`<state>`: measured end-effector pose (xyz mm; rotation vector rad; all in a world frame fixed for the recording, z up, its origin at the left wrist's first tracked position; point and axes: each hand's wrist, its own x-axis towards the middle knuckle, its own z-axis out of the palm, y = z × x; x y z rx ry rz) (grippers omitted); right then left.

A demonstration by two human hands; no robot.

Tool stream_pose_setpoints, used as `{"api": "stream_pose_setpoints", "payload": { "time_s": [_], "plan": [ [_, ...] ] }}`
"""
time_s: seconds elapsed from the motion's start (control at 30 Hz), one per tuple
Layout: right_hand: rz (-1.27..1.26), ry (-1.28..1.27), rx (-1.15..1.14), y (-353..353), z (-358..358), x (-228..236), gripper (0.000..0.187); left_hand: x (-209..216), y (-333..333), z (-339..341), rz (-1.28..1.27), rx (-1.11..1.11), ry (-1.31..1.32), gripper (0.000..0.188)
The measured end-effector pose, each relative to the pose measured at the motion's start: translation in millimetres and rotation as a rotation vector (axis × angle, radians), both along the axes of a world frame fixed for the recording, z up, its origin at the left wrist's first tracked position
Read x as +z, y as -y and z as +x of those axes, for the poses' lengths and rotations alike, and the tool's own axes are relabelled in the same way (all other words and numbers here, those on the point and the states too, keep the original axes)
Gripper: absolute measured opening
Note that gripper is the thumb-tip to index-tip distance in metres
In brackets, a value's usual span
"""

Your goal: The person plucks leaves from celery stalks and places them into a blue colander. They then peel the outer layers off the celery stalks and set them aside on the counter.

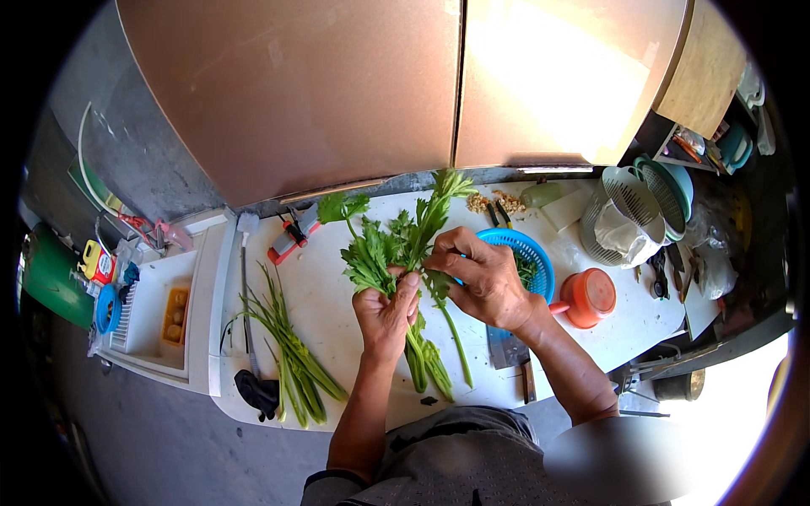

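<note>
From my seat far away, the first thing I see is the knife [508,351], with its handle by the near edge of the counter [316,291]. If the right arm [565,371] dips or swings, I think it could bump that handle, and the knife might drop off. The greens [413,244] are up over the middle of the counter, in the left hand [386,316]. Its fingers are wrapped around the stems, with the thumb on top. If that hold gets too loose, a stem could slip out; if it gets too tight, a stem could snap. The right hand [485,278] has its fingers curled in at the leaves, but I can't tell if they are pinching one or only touching. A hard tug there could rip the leaves and drop bits about. The pot [589,298] has its handle close to the right arm, so a wide pull could knock it. The greens are long from near to far: the stem ends point back to the near edge, and the leafy tops point away, leaning a bit right. One leafy sprig pokes out to the left.
</note>
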<state>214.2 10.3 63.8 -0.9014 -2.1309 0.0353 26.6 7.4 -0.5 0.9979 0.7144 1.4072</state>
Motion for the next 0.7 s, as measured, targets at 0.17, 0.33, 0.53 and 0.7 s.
{"api": "stream_pose_setpoints", "payload": {
  "time_s": [0.17, 0.33, 0.53, 0.7],
  "plan": [
    [-0.028, 0.051, -0.009, -1, -7, 0, 0.028, -4, -1, -2, -0.005, 0.003, 0.019, 0.012],
    [-0.027, 0.093, 0.038, -4, -8, 3, 0.025, 1, 0, -4, -0.011, 0.051, 0.029, 0.012],
    [-0.148, -0.022, 0.096, -6, -10, 0, 0.023, -8, -2, -7, 0.033, 0.022, 0.089, 0.013],
    [-0.167, -0.101, 0.095, -1, -13, -7, 0.019, -2, 0, -5, 0.031, 0.020, 0.055, 0.011]
  ]
}}
